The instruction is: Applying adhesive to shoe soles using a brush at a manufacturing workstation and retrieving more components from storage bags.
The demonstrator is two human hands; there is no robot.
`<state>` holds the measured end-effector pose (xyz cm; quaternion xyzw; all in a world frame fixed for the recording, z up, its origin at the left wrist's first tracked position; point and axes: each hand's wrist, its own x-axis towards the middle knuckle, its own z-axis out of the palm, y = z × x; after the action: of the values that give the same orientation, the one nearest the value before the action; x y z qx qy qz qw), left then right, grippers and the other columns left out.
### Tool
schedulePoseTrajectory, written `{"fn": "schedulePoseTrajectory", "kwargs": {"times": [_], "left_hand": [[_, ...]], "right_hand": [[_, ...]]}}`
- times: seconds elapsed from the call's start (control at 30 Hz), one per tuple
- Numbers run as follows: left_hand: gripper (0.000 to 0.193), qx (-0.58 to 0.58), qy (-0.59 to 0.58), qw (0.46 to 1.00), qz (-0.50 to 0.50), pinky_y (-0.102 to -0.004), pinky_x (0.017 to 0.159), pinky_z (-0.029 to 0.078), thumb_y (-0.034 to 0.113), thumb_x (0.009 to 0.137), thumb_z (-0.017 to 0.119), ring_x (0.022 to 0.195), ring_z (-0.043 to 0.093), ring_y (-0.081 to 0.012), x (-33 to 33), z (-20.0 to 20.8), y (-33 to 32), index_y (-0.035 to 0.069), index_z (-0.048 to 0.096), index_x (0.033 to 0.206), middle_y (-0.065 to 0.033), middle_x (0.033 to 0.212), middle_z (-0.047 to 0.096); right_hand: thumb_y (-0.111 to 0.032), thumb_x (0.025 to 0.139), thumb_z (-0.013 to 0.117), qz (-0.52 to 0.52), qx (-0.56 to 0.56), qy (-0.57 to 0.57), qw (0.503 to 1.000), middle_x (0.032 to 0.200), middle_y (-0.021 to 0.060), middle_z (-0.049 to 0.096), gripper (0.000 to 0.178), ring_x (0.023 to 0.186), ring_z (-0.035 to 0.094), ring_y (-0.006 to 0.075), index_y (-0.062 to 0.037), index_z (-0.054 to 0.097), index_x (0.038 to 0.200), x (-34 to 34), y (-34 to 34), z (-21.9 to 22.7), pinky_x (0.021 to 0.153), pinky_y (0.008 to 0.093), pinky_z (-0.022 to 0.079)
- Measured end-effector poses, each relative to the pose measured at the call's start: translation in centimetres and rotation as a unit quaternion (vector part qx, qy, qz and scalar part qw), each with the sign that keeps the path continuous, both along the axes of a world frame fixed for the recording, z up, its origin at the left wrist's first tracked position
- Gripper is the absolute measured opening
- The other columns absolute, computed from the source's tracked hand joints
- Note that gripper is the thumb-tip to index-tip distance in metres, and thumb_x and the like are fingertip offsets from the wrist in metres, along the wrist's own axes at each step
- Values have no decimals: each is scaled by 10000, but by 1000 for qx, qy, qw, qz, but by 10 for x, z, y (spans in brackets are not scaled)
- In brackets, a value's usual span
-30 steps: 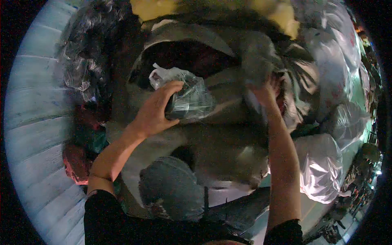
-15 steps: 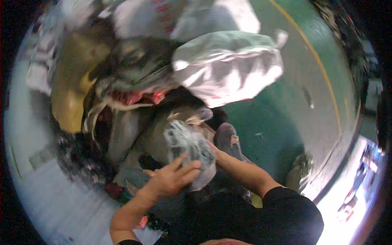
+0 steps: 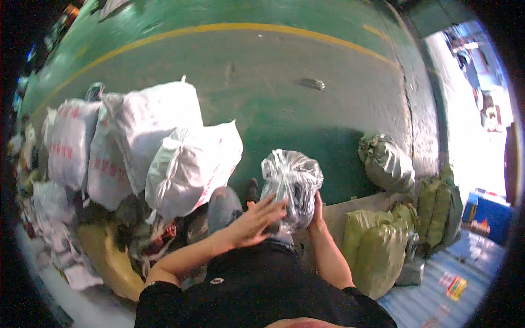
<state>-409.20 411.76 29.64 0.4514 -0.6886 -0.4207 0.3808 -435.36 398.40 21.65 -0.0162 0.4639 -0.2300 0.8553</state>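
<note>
Both hands hold a clear plastic bag (image 3: 291, 186) before the body: left hand (image 3: 252, 221) spread flat on it, right hand (image 3: 316, 210) gripping its side. Behind stand white sacks (image 3: 186, 164) with red print, green sacks (image 3: 377, 246) at right, then a green floor (image 3: 284, 104) with a yellow line (image 3: 229, 28).

Floor (image 3: 284, 104): green painted concrete, with a curved yellow line (image 3: 219, 30) across its far part.
Left side: bulging white sacks (image 3: 164, 142) with red print stand packed together on the floor, touching one another.
Lower left: a heap of loose clothing (image 3: 136, 229) and a yellow bag (image 3: 112, 262) beside the sacks.
Right side: a grey-green sack (image 3: 385, 164) lies alone; yellow-green sacks (image 3: 377, 246) stand clustered near it.
Far floor: a small dark object (image 3: 313, 83), too blurred to identify.
</note>
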Motion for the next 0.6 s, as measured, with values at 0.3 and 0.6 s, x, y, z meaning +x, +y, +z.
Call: {"fn": "schedulePoseTrajectory", "kwargs": {"times": [0.3,0.6], "left_hand": [[616,165,-115,975,93,-492,1172,482,249,968,776,1370,602,-438,183,-50,-175,25,557,1499,-243,1487,627],[573,230,-139,935,232,-513,1103,517,289,997,757,1303,638,-456,442,-83,-362,18,579,1469,-267,1386,681]], "right_hand": [[-327,955,754,-58,-92,367,924,1634,155,446,964,1326,598,356,-63,198,1696,-23,-184,-85,1017,531,576],[-82,877,782,-15,-200,527,826,1635,226,391,1135,1427,484,347,-49,23,1721,47,-357,-124,1193,491,438]]}}
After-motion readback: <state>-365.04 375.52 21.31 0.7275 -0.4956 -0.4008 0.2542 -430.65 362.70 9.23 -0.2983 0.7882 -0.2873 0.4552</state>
